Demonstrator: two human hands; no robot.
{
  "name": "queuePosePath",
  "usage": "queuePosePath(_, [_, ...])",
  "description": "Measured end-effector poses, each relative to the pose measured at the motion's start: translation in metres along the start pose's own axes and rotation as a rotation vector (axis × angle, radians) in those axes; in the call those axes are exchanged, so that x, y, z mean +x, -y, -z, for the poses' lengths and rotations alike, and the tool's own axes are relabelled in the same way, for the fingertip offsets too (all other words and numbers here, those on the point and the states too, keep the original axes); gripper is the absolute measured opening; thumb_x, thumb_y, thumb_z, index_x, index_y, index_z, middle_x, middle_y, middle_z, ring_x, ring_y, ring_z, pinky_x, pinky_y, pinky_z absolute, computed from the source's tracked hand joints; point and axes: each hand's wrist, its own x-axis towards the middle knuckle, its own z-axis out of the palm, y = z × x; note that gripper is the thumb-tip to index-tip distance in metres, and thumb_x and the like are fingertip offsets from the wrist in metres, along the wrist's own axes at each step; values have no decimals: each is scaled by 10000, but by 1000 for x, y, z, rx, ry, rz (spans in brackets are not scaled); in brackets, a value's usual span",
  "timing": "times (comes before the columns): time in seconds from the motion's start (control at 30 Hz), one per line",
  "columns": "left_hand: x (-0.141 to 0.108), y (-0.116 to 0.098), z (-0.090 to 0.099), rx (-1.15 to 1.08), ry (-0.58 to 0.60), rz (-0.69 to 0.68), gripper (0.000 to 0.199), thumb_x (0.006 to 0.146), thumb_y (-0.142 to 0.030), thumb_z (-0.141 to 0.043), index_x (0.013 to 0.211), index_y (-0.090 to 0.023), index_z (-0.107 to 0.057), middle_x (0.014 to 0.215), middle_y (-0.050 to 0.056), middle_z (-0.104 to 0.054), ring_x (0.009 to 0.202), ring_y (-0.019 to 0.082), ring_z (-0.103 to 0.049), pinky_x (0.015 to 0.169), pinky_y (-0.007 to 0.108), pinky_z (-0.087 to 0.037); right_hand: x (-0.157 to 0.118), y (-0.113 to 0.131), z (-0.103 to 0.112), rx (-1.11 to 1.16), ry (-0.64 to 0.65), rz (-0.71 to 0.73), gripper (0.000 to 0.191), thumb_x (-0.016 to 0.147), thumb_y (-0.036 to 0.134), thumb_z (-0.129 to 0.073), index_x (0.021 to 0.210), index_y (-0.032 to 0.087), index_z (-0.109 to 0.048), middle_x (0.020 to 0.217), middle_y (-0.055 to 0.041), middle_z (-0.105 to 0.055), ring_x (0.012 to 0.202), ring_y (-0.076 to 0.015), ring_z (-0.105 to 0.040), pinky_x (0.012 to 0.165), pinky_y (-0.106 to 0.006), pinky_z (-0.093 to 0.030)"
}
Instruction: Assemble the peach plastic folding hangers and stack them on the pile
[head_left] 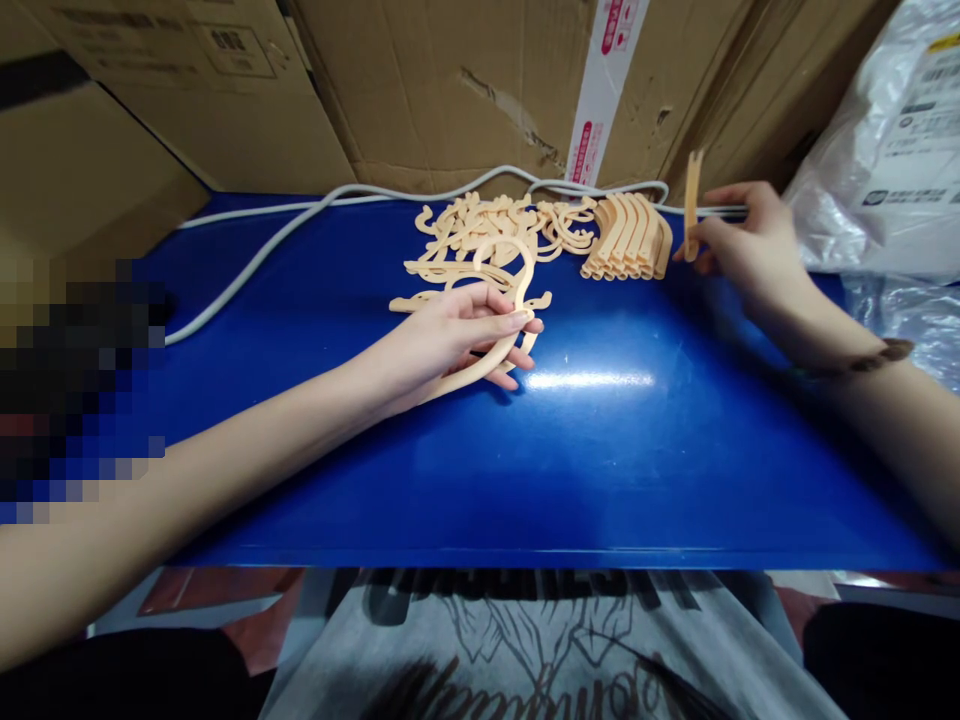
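Observation:
My left hand [457, 335] is closed on a beige plastic hanger part with a curved hook [528, 268], pinched between thumb and fingers over the blue table [585, 470]. The hook points up and one curved arm runs down under my palm. On the right, my right hand [750, 240] pinches a narrow beige hanger arm piece [693, 205], held upright. Beside that hand stands a tidy row of matching curved arm pieces [628, 232], packed together. A loose heap of beige hooked parts [480, 225] lies behind my left hand.
A white cable [285, 232] snakes along the back of the table. Large cardboard boxes [450, 90] rise behind it. At the right is a plastic-wrapped package [885, 170] with labels. Another carton [105, 160] stands at the left, with a pixelated patch below it.

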Motion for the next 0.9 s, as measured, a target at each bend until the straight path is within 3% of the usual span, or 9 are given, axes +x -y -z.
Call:
queuePosePath(0.17, [0,0,1,-20,-4,6,144,996,-115,-609,874,-167,-555,1154,74,-745,715,114,-745,607,282,-652,-8,11,3,269,-50,116,492,750,-95,-505,1058,279,-418,597,68,-613,612,-154,-596,613,-309,-398])
queuePosePath(0.37, [0,0,1,-60,-14,20,128,1006,-98,-607,906,-159,-556,1100,66,-753,689,103,-745,582,241,-650,-37,28,0,487,192,111,610,654,-42,-546,1181,253,-454,744,37,-684,754,-160,-645,744,-300,-469])
queuePosePath(0.5, [0,-1,0,-58,-21,28,131,1012,-107,-610,910,-162,-548,1090,58,-753,689,102,-744,585,235,-650,-61,46,-1,611,419,-48,457,697,32,-487,1110,214,-559,765,6,-635,711,-151,-597,702,-300,-465])
queuePosePath(0.6, [0,0,0,-52,-21,19,125,1010,-110,-614,914,-162,-553,1101,63,-753,697,105,-743,592,238,-652,-75,53,-1,644,613,-82,259,851,79,-448,1024,198,-599,782,-7,-593,671,-128,-539,655,-282,-453])
queuePosePath(0.73, [0,1,0,-64,-14,14,122,1008,-103,-618,915,-156,-560,1064,47,-747,675,101,-732,574,233,-646,-85,47,-4,634,720,-8,66,987,214,-549,1049,215,-574,739,28,-592,621,-116,-545,622,-272,-449])
queuePosePath(0.9, [-1,-2,-3,-76,-35,31,92,989,-88,-631,927,-142,-588,1007,44,-747,655,110,-727,560,232,-637,-94,35,-12,590,756,148,220,907,306,-751,1066,196,-645,646,66,-547,559,-77,-465,532,-217,-363])
